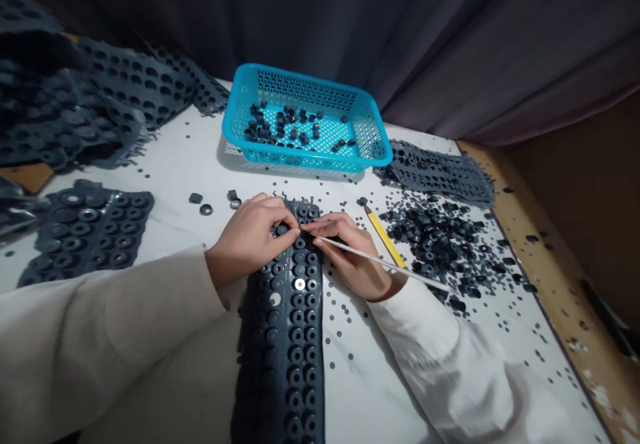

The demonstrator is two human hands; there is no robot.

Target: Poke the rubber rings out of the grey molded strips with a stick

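A long dark moulded rubber sheet (296, 337) with rows of round, ring-shaped parts lies lengthwise before me. My left hand (263, 234) rests over its far left part, thumb and forefinger pinched together; what lies between them is too small to make out. From the right, my right hand (353, 254) is closed around a thin white stick (380, 257), whose dark tip meets the left fingertips above the sheet. Under both hands, part of the sheet is hidden. A yellow pen-like tool (385, 237) lies just beyond the right hand.
Behind the sheet stands a blue plastic basket (307, 159) holding small black parts. A heap of black rubber pieces (445, 237) spreads at right, below a punched sheet (440, 171). More sheets (145, 81) pile up at far left, with another studded piece (95, 227) nearer me.
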